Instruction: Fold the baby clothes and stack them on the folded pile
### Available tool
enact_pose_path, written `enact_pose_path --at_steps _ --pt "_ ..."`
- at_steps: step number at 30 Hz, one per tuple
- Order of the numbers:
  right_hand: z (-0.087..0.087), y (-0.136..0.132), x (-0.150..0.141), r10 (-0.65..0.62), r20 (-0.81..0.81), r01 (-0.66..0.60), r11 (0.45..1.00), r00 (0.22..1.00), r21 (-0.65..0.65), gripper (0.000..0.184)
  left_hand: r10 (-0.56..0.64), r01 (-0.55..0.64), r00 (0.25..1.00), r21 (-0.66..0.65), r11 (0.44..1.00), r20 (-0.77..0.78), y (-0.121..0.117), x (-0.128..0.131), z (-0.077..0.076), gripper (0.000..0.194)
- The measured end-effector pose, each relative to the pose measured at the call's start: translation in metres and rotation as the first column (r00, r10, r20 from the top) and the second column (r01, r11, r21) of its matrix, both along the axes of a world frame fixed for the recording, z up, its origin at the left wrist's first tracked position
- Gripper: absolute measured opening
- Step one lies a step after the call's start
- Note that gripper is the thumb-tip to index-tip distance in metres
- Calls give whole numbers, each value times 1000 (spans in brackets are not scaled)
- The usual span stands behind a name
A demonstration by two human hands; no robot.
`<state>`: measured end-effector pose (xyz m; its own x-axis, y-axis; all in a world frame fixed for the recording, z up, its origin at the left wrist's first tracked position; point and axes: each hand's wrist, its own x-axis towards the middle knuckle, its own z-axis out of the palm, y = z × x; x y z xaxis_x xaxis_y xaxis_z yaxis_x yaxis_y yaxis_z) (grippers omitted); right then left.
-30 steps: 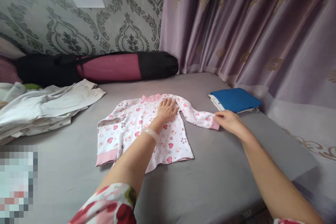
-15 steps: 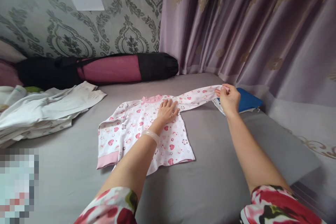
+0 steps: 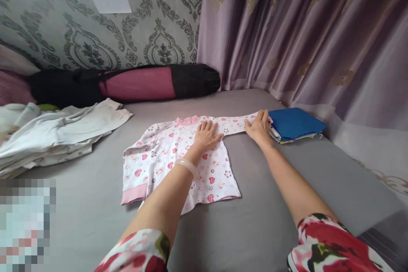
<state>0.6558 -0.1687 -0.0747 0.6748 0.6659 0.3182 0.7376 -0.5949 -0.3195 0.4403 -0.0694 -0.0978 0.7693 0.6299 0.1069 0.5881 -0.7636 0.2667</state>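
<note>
A small white long-sleeved shirt (image 3: 165, 153) with pink hearts, flowers and a pink collar lies spread on the grey bed sheet (image 3: 255, 204). My left hand (image 3: 206, 136) rests flat on its upper right chest, fingers spread. On the outstretched right-hand sleeve (image 3: 234, 124) lies my right hand (image 3: 259, 127), palm down near the cuff, with its thumb apart from the fingers. That cuff is mostly hidden under the hand. The other sleeve (image 3: 137, 170) is bent downward along the shirt's side, its pink cuff toward me.
Just beyond my right hand is a folded stack with a blue cloth (image 3: 296, 123) on top. White garments (image 3: 60, 131) are piled at the left. A long black and maroon bag (image 3: 137, 83) lies against the patterned wall. Purple curtains (image 3: 270, 29) hang at the right.
My right hand has lowered the raised sleeve end onto the bed and changed from a pinch to lying flat on it. My left hand stays on the shirt's chest.
</note>
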Motion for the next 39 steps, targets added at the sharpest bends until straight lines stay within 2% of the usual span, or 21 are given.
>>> enact_pose_path --at_steps 5,7,10,11,13,15,16,18,22,29,35,39 --pt "-6 -1 -3 12 -10 -14 978 1000 -209 70 6 -6 1000 -2 1000 21 1 1 -3 67" --pt "-3 2 -7 -17 -8 14 973 1000 -232 67 0 -1 1000 6 1000 28 1 1 -4 68" --pt "2 11 -22 -16 25 20 982 1000 -186 61 5 -6 999 22 1000 38 1 1 -5 68" --pt "3 15 -29 40 36 -34 987 999 -157 56 14 -15 999 27 1000 41 1 1 -5 67" --pt "2 25 -44 255 18 -252 961 967 -116 49 40 -42 998 34 999 50 1 1 -6 60" --pt "-3 34 -60 500 -50 -502 858 865 -110 48 66 -69 996 41 997 59 1 2 -6 52" --pt "-6 38 -67 581 -88 -588 801 809 -115 50 73 -76 995 48 996 61 1 3 -6 49" --pt "-11 45 -78 650 -162 -669 730 742 -136 53 78 -81 995 64 995 56 1 4 -7 49" --pt "-17 51 -82 591 -262 -644 732 762 -221 60 106 -107 994 89 990 23 1 5 -10 54" --pt "-14 57 -67 518 -224 -564 753 826 -339 58 211 -210 977 31 977 -40 -3 5 -4 64" --pt "-16 56 -65 533 -218 -576 761 818 -298 56 213 -213 975 10 977 -70 -3 5 -3 66" --pt "-22 50 -59 578 -235 -620 763 781 -184 52 217 -217 970 14 976 -106 -2 6 -4 68"
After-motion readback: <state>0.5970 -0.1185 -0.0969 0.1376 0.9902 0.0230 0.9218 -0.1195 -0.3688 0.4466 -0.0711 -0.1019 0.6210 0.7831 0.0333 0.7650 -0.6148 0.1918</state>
